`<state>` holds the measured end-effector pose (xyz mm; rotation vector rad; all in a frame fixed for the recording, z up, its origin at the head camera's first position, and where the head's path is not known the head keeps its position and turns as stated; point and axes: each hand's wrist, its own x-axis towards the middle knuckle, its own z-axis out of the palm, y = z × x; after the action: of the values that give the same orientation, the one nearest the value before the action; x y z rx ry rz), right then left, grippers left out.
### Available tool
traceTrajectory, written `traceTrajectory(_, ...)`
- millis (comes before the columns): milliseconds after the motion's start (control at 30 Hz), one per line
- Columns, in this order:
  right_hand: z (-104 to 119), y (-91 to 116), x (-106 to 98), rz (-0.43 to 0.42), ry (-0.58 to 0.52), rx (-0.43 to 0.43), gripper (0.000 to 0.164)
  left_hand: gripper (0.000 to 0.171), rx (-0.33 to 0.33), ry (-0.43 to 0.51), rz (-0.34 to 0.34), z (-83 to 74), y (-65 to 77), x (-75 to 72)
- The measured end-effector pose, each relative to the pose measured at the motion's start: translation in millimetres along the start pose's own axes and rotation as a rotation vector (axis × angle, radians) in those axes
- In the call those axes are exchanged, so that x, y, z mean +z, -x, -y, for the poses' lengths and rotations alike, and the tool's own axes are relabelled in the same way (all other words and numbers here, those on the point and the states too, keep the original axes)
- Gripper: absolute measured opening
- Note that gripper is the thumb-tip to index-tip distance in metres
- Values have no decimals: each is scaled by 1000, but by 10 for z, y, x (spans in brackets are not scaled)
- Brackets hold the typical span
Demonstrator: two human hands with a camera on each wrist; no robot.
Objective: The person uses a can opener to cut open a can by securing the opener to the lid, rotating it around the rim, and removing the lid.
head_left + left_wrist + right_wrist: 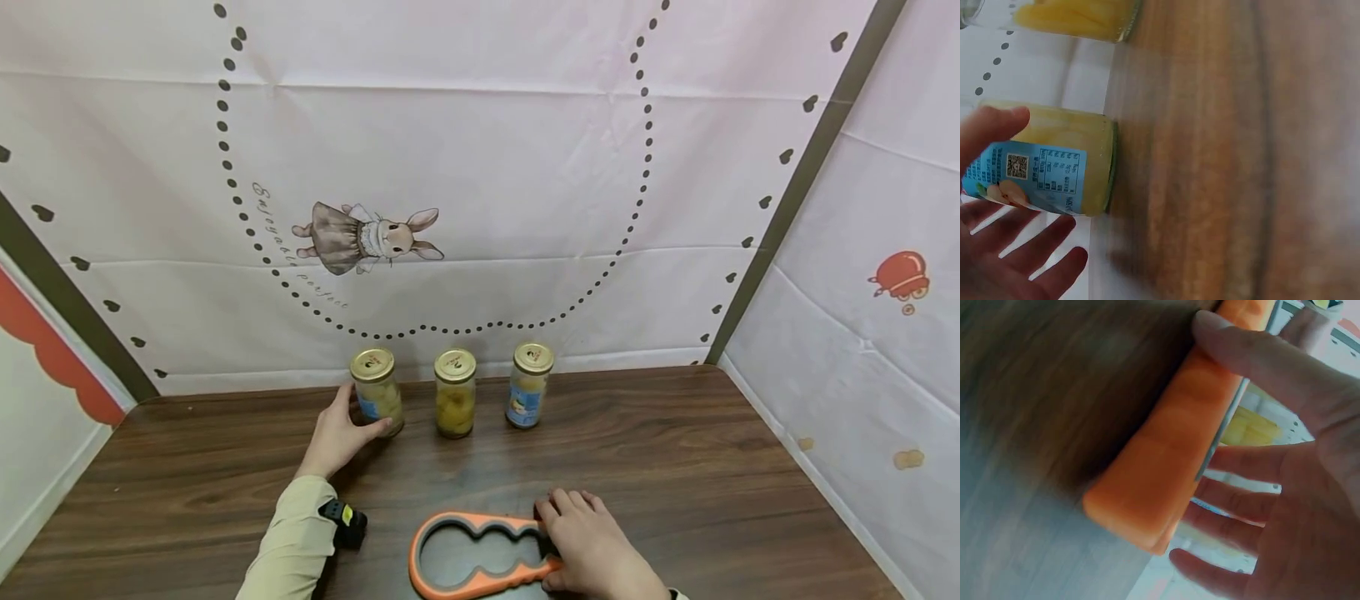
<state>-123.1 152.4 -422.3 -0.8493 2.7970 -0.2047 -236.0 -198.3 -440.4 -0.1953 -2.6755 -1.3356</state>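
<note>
My left hand (pixel 333 440) — fingers spread around the leftmost jar (pixel 386 397), upright on the table (pixel 217 475). My right hand (pixel 588 537) — fingers spread, thumb at the orange tool (pixel 480 518). Judged best: low, even pressure.

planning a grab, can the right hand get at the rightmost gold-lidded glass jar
Probably yes; only brown tabletop separates jar and right hand, though that hand holds an orange looped tool.

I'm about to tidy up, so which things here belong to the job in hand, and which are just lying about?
Seemingly in the job:
- left jar, with the left hand at it
- orange tool, with the right hand at its handles

Apparently just about:
- middle jar, no hand on it
- right jar, likewise
- rabbit cloth behind
</note>
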Motion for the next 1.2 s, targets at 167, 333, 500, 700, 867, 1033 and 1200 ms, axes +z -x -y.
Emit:
traceTrajectory(167, -46, 28, 12, -42, 65, -102, 43, 82, -67, 106, 74, -4, -94, 11)
traceTrajectory(333, -62, 60, 25, -50, 66, -155, 38, 84, -145, 148, 82, -33, -127, 37)
traceTrajectory(500, -69, 70, 20, -67, 45, -128, 40, 80, -197, 119, 15, -105, -82, 75)
traceTrajectory(700, -91, 69, 2, -110, 93, -100, 40, 75, -217, 145, -3, -185, -33, 131)
traceTrajectory(867, -106, 62, 23, -212, 166, -84, 43, 71, -223, 170, 18, -249, 32, 156)
traceTrajectory(1033, -128, 42, 56, -450, 203, -69, 46, 67, -226, 182, 42, -299, 131, 139)
traceTrajectory(1200, -168, 5, -10, -655, 173, -50, 48, 67, -219, 189, 58, -316, 234, 109)
